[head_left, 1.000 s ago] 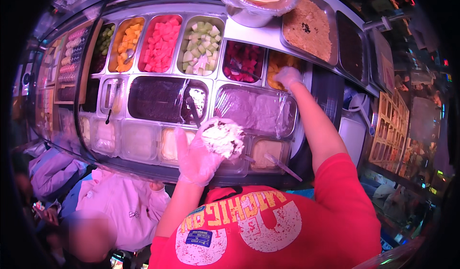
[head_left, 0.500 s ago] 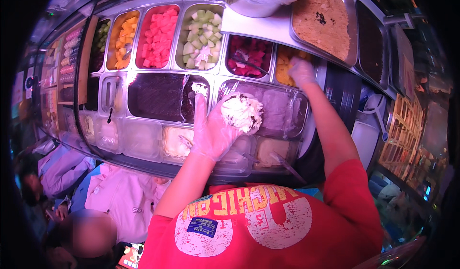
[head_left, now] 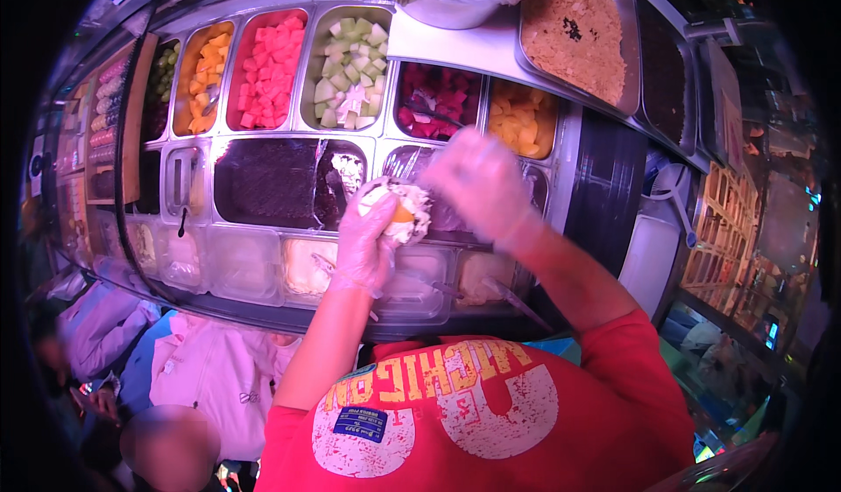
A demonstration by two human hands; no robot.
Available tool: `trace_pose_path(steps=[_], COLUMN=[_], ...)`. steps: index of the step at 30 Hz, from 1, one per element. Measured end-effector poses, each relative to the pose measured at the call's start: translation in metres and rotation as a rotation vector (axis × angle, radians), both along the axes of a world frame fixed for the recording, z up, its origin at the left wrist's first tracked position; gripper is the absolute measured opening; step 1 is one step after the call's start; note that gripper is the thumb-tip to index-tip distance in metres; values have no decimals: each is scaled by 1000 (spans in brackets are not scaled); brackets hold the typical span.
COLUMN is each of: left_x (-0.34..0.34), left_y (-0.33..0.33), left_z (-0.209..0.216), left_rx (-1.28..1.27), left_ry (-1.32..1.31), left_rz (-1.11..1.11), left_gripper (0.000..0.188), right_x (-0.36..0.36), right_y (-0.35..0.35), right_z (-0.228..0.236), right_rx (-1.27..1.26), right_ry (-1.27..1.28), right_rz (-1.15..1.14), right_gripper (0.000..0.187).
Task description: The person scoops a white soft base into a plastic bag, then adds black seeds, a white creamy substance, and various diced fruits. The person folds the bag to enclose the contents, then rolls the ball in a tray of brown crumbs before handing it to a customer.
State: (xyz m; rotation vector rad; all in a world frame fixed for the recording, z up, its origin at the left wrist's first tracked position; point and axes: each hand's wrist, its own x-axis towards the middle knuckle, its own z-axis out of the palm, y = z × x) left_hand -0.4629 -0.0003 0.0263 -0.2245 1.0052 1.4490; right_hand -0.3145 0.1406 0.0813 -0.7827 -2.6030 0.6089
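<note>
My gloved left hand point(head_left: 363, 245) is curled round a mound of white cream point(head_left: 417, 203) with dark crumbs, holding it over the front of the counter. A yellow-orange piece of fruit point(head_left: 403, 215) lies on the cream. Just right of it, my gloved right hand point(head_left: 484, 185) is smeared by motion, so its fingers cannot be made out. Behind this hand is a metal pan of yellow-orange fruit chunks point(head_left: 524, 120). Beside that stands a pan of dark pink fruit cubes point(head_left: 431, 106). A tub under clear film point(head_left: 405, 161) is partly hidden behind my hands.
Pans of pale green cubes point(head_left: 350, 71), red cubes point(head_left: 267, 71) and orange cubes point(head_left: 206, 76) line the back left. A dark-filled tray point(head_left: 267, 181) sits before them. Lidded plastic tubs point(head_left: 250, 264) edge the front. A crumb tray point(head_left: 574, 41) stands back right. People are at lower left.
My right hand has come from the yellow-orange fruit pan toward my left hand. The cream has tilted in my left hand and shifted slightly left, and a fruit piece now shows on it.
</note>
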Motion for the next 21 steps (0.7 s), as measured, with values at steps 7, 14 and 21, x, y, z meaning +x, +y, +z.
trace_pose_path(steps=[7, 14, 21], left_x=[-17, -28, -23], left_y=[-15, -29, -33], left_z=[-2, -1, 8], left_rx=[-23, -58, -39], left_ry=[120, 28, 104], left_rz=[55, 115, -20], left_gripper=[36, 34, 42], right_x=[82, 63, 70], right_y=[149, 130, 141], right_z=[-150, -200, -195], right_rx=[-461, -112, -425], right_ry=[-645, -593, -506], right_rz=[-653, -578, -800], right_gripper=[59, 36, 36])
